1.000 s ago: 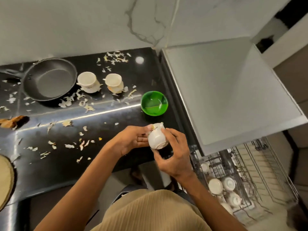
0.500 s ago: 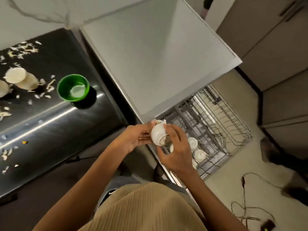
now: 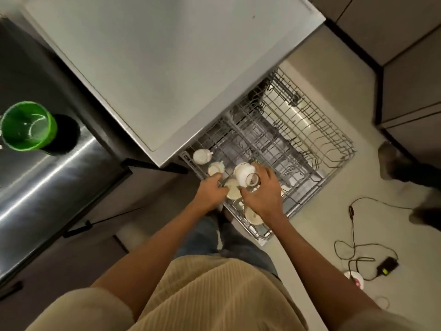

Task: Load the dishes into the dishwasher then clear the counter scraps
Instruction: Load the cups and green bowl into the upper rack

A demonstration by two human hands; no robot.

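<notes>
Over the rack (image 3: pixel 317 151), the right hand (image 3: pixel 262 194) holds a cup (image 3: pixel 243 174) tipped sideways. The left hand (image 3: pixel 211 192) rests curled by it; I cannot tell if it holds anything. If the cup slips, it could chip the cups (image 3: pixel 202 156) below.

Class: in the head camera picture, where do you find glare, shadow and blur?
Head view: bright glare streaks the dark counter; the green bowl throws a dark shadow to its right; the shoes at the right edge are smeared; straight edges bow from the wide lens.
</notes>
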